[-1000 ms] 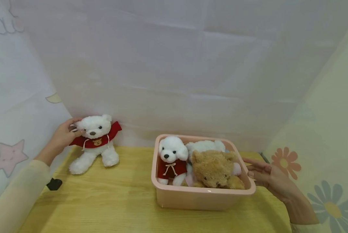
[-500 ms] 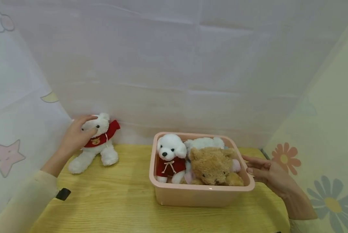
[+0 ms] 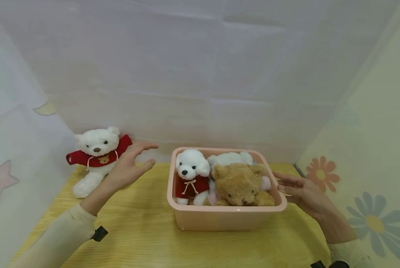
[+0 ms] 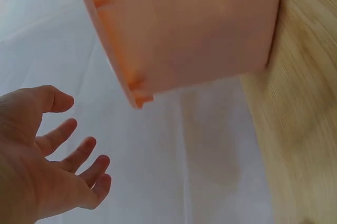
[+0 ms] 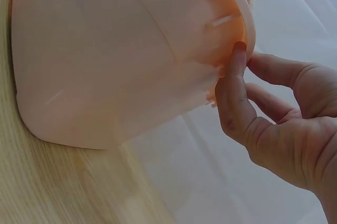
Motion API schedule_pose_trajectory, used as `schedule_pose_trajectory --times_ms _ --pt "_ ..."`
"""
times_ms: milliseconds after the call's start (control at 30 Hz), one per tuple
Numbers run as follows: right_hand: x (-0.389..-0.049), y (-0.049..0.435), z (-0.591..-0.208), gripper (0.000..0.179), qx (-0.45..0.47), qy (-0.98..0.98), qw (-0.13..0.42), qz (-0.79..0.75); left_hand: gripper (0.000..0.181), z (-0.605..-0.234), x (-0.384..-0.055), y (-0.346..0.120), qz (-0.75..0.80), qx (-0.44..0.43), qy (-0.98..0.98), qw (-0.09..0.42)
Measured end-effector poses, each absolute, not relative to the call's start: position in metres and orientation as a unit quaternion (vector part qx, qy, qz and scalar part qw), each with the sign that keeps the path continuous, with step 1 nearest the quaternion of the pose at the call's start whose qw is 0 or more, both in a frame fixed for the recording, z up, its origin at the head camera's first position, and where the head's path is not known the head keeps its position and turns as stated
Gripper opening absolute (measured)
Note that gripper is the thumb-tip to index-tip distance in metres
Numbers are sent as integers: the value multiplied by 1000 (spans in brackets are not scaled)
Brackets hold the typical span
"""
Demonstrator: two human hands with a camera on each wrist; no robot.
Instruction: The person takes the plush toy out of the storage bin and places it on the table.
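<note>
A pink plastic storage bin (image 3: 220, 220) filled with plush toys stands on the wooden table. Inside it a white plush dog (image 3: 192, 163) in a red top sits at the left, with a tan teddy bear (image 3: 237, 182) lying at the right. My left hand (image 3: 129, 169) is in the air left of the bin, thumb and fingers spread, holding nothing. Behind that hand a white teddy bear (image 3: 97, 143) in a red hoodie sits against the backdrop. At the bin's right side my right hand (image 5: 284, 124) pinches the rim, one finger tucked beneath the lip and the thumb at its edge.
Another white plush toy (image 3: 231, 158) lies partly hidden behind the tan bear. A pale cloth backdrop (image 3: 193, 74) rises behind the table (image 3: 139, 238), and patterned cloth sides (image 3: 371, 149) close in left and right.
My left hand has come off the white bear and moved right towards the bin. That bear stays seated. My right hand keeps to the bin's rim. The head view has shifted slightly.
</note>
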State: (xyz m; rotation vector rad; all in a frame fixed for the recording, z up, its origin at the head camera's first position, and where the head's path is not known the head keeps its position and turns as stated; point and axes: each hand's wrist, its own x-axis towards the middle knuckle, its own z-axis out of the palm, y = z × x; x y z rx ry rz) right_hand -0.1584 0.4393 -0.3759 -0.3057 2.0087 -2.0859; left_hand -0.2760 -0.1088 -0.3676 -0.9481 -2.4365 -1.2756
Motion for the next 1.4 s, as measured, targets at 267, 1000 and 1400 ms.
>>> schedule_pose_trajectory --times_ms 267,1000,1400 --pt "-154 433 -374 53 -103 663 118 -732 48 -351 -296 -71 -382 -433 -816 42" --pt "-148 428 -375 57 -69 681 100 -722 89 -323 -316 -10 -216 -469 -847 -131" --pt "-148 427 -380 56 -88 666 102 -734 77 -348 -299 8 -295 -513 -803 -63"
